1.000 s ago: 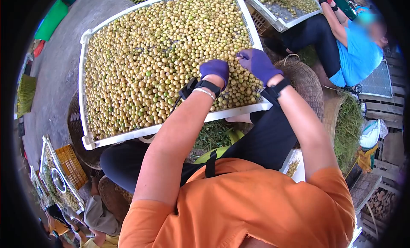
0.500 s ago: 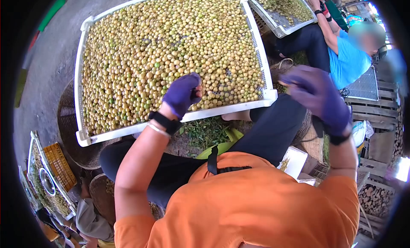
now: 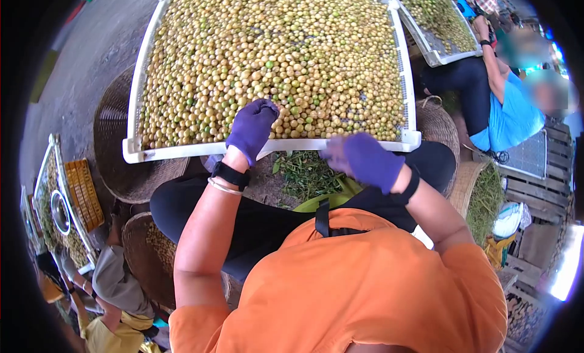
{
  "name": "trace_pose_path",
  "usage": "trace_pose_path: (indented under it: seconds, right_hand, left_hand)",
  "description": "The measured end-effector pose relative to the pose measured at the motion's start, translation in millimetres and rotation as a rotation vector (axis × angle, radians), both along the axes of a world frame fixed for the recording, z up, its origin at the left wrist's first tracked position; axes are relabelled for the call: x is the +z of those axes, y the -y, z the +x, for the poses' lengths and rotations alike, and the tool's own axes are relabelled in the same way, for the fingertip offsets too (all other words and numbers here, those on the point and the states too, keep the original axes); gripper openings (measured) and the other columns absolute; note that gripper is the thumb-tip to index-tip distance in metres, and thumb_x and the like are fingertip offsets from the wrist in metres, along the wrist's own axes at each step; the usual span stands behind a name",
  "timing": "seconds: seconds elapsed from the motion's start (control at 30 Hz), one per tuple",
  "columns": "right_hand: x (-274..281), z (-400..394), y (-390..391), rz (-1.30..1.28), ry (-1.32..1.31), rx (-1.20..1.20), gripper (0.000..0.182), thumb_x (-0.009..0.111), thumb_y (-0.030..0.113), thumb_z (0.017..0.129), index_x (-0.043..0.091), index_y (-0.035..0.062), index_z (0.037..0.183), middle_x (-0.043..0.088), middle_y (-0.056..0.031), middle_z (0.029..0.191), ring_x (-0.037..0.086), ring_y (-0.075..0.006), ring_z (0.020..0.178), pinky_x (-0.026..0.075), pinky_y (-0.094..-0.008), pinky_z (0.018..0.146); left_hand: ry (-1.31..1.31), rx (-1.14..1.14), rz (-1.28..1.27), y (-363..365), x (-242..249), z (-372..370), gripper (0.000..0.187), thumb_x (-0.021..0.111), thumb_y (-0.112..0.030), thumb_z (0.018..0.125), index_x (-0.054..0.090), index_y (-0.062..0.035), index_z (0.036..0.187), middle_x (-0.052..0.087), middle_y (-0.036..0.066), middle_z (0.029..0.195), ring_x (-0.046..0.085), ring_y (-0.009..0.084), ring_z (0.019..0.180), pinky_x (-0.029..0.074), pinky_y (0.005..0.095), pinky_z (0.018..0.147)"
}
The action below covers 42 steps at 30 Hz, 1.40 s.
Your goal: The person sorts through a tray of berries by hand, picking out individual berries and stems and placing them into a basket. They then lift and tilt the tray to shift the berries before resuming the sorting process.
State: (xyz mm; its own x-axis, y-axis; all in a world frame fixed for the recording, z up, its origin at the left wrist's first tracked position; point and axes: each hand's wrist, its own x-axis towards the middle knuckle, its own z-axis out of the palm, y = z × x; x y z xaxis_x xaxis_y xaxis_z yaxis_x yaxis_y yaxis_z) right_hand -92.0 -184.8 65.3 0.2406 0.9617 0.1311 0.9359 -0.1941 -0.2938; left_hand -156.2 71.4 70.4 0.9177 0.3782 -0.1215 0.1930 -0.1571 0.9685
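A white-framed mesh tray [image 3: 141, 79] full of small round yellow-green fruits [image 3: 274, 55] lies in front of me. My left hand [image 3: 252, 125], in a purple glove, is over the tray's near edge with its fingers curled together beside the fruits; what they hold, if anything, is hidden. My right hand [image 3: 365, 161], also gloved in purple, is at the near rim right of centre. Its fingers are smeared by motion, so their grip cannot be made out. Green leaves and stems [image 3: 307, 173] lie on the ground below the hands.
Large woven baskets [image 3: 112, 152] stand at the left, with an orange crate [image 3: 84, 195] beyond. At the right are a person in a blue shirt [image 3: 517, 113], another fruit tray [image 3: 433, 52] and a basket of greenery [image 3: 483, 201]. More people [image 3: 121, 280] sit at the lower left.
My right hand has swung left and down from the right side to the tray's near rim. The view has shifted, so the tray appears higher and farther right. My left hand stays curled near the fruits.
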Motion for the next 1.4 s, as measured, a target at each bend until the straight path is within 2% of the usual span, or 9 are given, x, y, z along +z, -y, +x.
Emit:
trace_pose_path:
  seconds: [0.17,0.5,0.63,0.73,0.87,1.1,1.2,1.3,1.4]
  right_hand:
    - [-13,62,-51,0.081,0.117,-0.128,0.028,0.067,0.027,0.081,0.061,0.0113,0.104,0.06,-0.0108,0.097,0.063,-0.0277,0.083,0.05,-0.0407,0.067]
    - [-11,85,2,-0.226,0.194,-0.35,0.021,0.065,0.031,0.08,0.067,0.0128,0.091,0.06,-0.0095,0.09,0.063,-0.03,0.08,0.049,-0.0426,0.068]
    - [-16,86,-12,0.084,0.045,-0.25,0.025,0.064,0.03,0.083,0.063,0.0132,0.102,0.062,-0.0104,0.089,0.063,-0.0292,0.081,0.049,-0.0433,0.071]
    - [-27,78,-36,0.081,-0.12,-0.237,0.035,0.065,0.029,0.082,0.061,0.0117,0.112,0.063,-0.0139,0.101,0.063,-0.0319,0.088,0.049,-0.0427,0.079]
    - [-18,60,-52,0.37,-0.412,-0.28,0.047,0.065,0.021,0.082,0.053,0.011,0.126,0.058,-0.0178,0.118,0.06,-0.0364,0.099,0.048,-0.0401,0.088]
    - [-10,59,-32,0.204,-0.623,-0.383,0.027,0.065,0.023,0.082,0.064,0.0049,0.102,0.063,-0.0199,0.079,0.062,-0.0353,0.075,0.048,-0.0392,0.068]
    - [-12,56,-24,0.325,-0.518,-0.373,0.027,0.066,0.026,0.082,0.066,0.0063,0.101,0.065,-0.0175,0.079,0.063,-0.0329,0.075,0.048,-0.0385,0.067]
    - [-7,57,-16,0.264,-0.883,-0.493,0.029,0.066,0.026,0.081,0.066,0.0073,0.102,0.067,-0.0158,0.081,0.065,-0.0313,0.078,0.049,-0.0393,0.069]
    - [-9,85,4,-0.048,-0.379,-0.48,0.036,0.067,0.025,0.079,0.064,0.0085,0.111,0.068,-0.0148,0.084,0.066,-0.0313,0.081,0.05,-0.041,0.071]
  left_hand:
    - [0.031,-0.126,0.777,13,-14,13,0.026,0.056,-0.027,0.088,0.067,-0.0069,0.101,0.065,0.018,0.096,0.062,0.0353,0.092,0.049,0.0385,0.08]
    - [-0.101,-0.383,1.38,39,-36,39,0.018,0.055,-0.026,0.088,0.068,-0.0162,0.097,0.064,0.009,0.089,0.065,0.0277,0.087,0.052,0.0395,0.072]
    - [-0.163,-0.352,1.199,43,-23,39,0.021,0.056,-0.025,0.087,0.066,-0.0158,0.103,0.063,0.01,0.092,0.063,0.0289,0.093,0.05,0.0401,0.077]
    - [-0.022,-0.245,0.711,27,-31,42,0.02,0.054,-0.024,0.089,0.065,-0.0123,0.101,0.062,0.011,0.081,0.063,0.0276,0.084,0.049,0.0373,0.074]
    - [-0.128,-0.281,-0.371,31,8,30,0.019,0.053,-0.024,0.093,0.062,-0.0075,0.091,0.057,-0.003,0.077,0.045,0.0036,0.062,0.036,0.017,0.056]
    - [-0.079,-0.393,-0.383,37,1,34,0.015,0.053,-0.02,0.091,0.06,-0.0064,0.09,0.055,-0.004,0.08,0.046,0.0046,0.066,0.038,0.0183,0.059]
    - [-0.08,-0.451,-0.362,39,-5,34,0.013,0.053,-0.018,0.09,0.059,-0.0065,0.088,0.055,-0.004,0.079,0.046,0.005,0.065,0.039,0.0192,0.059]
    - [-0.131,-0.453,-0.299,47,-8,28,0.011,0.055,-0.016,0.083,0.061,-0.0068,0.082,0.054,-0.001,0.068,0.052,0.0094,0.061,0.043,0.0235,0.057]
    - [-0.127,-0.671,0.339,52,-14,23,0.014,0.056,-0.019,0.084,0.065,-0.0098,0.089,0.062,0.007,0.073,0.062,0.0197,0.067,0.049,0.0324,0.063]
